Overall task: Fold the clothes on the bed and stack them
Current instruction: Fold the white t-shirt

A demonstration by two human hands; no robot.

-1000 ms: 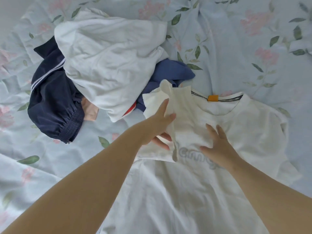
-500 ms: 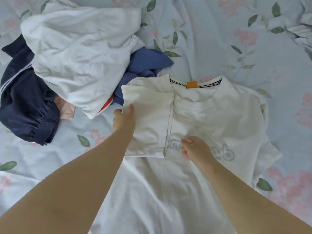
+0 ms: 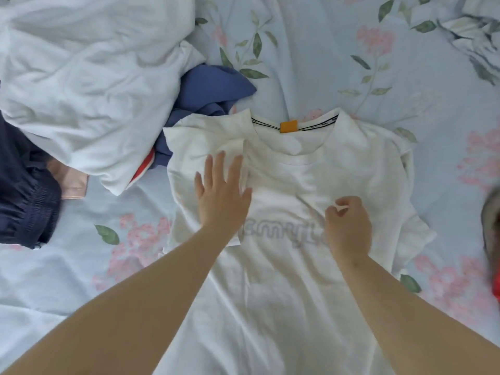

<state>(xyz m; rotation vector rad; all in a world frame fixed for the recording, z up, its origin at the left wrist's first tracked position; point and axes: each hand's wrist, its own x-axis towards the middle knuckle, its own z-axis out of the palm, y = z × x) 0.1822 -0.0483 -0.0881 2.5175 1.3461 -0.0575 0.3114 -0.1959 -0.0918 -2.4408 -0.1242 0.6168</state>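
Note:
A white T-shirt [image 3: 311,171] with an orange neck label [image 3: 288,126] and grey lettering lies face up on the floral bed sheet [image 3: 351,63]. Its left sleeve [image 3: 189,142] is folded inward over the chest. My left hand [image 3: 220,196] rests flat on that folded sleeve, fingers spread. My right hand [image 3: 347,226] sits on the chest by the lettering with fingers curled, seemingly pinching the fabric; a crease runs up to it. The shirt's right sleeve lies unfolded.
An unfolded pile lies at the upper left: a large white garment [image 3: 89,85], a blue one [image 3: 213,87] beneath it, navy shorts [image 3: 21,201] and a pink piece [image 3: 73,182]. A blurred grey and red object [image 3: 491,226] shows at the right edge.
My left hand laid the left sleeve over the chest, let go of its edge and now presses it flat. My right hand shifted right across the lettering and curled its fingers.

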